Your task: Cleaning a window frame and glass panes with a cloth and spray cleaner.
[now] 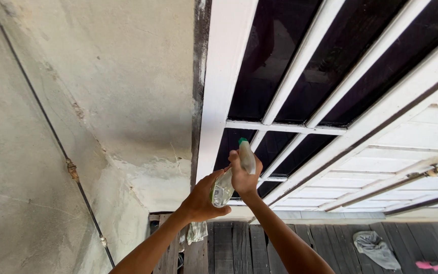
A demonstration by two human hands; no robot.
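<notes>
**Two hands on a spray bottle before a glazed white door**

Nearest the viewer, both forearms rise from the lower edge. The left hand (202, 200) is curled shut around the clear body of a spray bottle (225, 183); the right hand (243, 175) is clenched on its neck, just below the green-tipped nozzle. The bottle is tilted, nozzle uppermost, near the dark glass panes (272, 66). Below lies a weathered plank floor (239, 248), bearing a crumpled grey cloth (376, 248) at right and a pale rag (196, 232) beside the left wrist. Behind stand the white door frame (221, 81), its glazing bars, and white panelling (406, 162). At left, a stained plaster wall (102, 91) carries a thin dark cable (51, 129).
</notes>
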